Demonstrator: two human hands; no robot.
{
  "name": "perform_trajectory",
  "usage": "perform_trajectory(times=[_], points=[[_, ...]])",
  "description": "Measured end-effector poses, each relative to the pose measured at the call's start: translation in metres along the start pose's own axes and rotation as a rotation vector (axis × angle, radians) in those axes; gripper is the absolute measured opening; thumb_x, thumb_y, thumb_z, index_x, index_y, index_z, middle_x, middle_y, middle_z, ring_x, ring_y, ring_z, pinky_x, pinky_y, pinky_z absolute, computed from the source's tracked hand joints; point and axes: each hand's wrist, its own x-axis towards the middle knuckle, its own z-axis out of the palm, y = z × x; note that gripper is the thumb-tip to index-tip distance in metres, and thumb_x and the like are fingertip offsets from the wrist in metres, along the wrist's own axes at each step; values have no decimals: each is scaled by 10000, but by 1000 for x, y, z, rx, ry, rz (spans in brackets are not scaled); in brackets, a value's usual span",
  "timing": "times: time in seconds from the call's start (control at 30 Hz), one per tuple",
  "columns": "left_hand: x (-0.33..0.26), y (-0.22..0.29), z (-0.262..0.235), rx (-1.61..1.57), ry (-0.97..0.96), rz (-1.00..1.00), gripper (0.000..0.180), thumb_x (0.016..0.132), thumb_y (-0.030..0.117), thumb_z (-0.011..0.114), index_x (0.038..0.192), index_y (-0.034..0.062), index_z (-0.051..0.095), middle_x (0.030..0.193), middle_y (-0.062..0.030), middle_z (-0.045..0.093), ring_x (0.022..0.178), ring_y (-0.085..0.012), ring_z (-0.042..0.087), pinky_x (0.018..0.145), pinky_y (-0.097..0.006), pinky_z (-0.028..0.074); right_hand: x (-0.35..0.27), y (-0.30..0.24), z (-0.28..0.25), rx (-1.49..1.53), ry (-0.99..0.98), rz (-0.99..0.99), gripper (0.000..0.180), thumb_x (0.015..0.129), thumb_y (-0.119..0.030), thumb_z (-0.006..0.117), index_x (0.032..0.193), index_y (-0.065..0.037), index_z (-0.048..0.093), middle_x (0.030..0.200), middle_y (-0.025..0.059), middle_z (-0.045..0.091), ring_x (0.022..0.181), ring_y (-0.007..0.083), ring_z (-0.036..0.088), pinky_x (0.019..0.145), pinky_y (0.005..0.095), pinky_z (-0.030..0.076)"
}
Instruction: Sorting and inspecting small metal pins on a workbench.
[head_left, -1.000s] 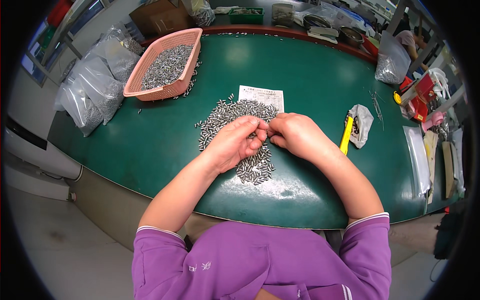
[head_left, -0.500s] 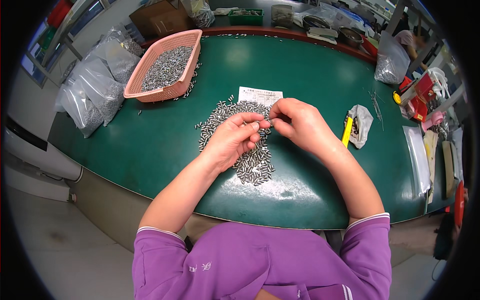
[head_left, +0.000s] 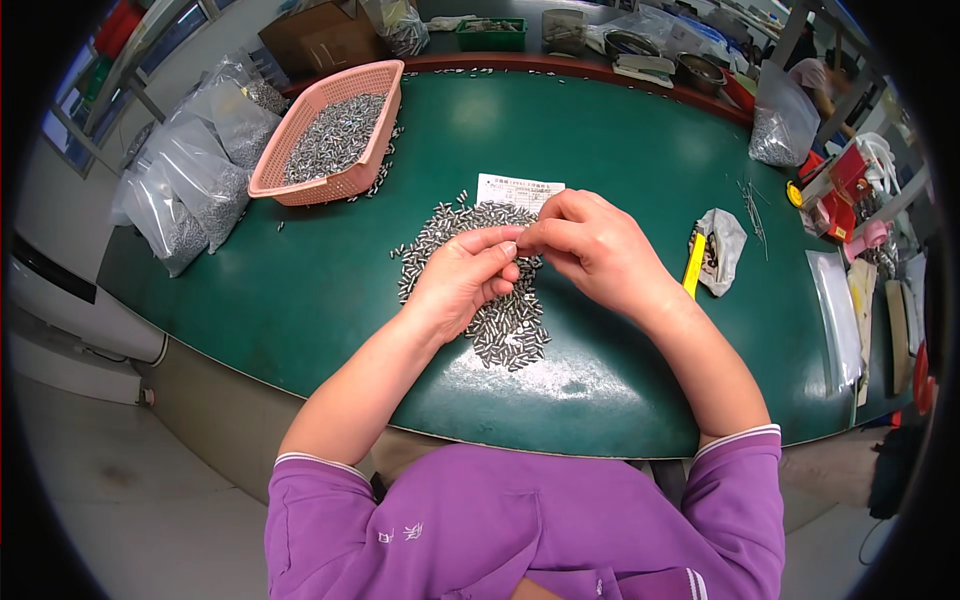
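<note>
Both hands meet over a heap of small silvery metal pins on the green table. My left hand is closed, thumb and forefinger pinched, with the other fingers curled below. Against its fingertips press the thumb and forefinger of my right hand, also closed in a pinch. Whatever small piece lies between the fingertips is hidden by them. Behind the hands, a printed paper slip lies at the far edge of the heap, partly covered by the right hand.
A pink plastic basket of similar pins stands far left, beside clear bags of metal parts. To the right are a yellow-handled tool, a small grey pouch and thin wires. Another bag stands far right.
My right hand has moved slightly left, its fingertips closing against those of my left hand. A small metal piece glimpsed between them before is now covered. The left hand has barely moved.
</note>
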Motion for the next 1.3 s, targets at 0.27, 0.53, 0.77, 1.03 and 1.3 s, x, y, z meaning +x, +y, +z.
perform_trajectory(times=[0.27,0.53,0.77,1.03,1.3], points=[[2,-1,0,-52,2,71,165,911,90,538,1067,35,528,893,-37,605,688,-60,553,616,-178,494,3,-5,-3,92,22,48,146,731,-69,650,874,-92,634,841,63,592,785,257,590,677,360,482],[1,1,-1,-136,-68,67,126,921,113,530,1033,56,514,898,-38,594,716,-72,541,627,-196,477,4,1,-8,141,86,145,110,758,-59,639,867,-68,624,822,79,602,774,259,604,667,348,492],[2,2,-4,-211,-128,50,147,936,146,508,1055,62,528,854,-15,568,694,-60,521,603,-179,452,3,3,-2,208,97,140,127,763,-4,631,878,-57,642,836,70,603,778,218,604,669,311,492],[-2,2,1,-254,-101,-15,146,938,163,499,1038,57,521,854,-6,547,683,-53,503,588,-174,431,2,-3,4,402,77,267,221,766,7,600,974,-61,629,869,73,611,799,190,615,709,299,511],[-1,0,0,-224,-145,-44,130,950,172,476,1012,60,496,845,-7,528,651,-44,469,550,-159,407,3,-5,2,485,21,325,255,797,3,627,1047,-42,618,891,27,599,796,98,582,738,244,491]])
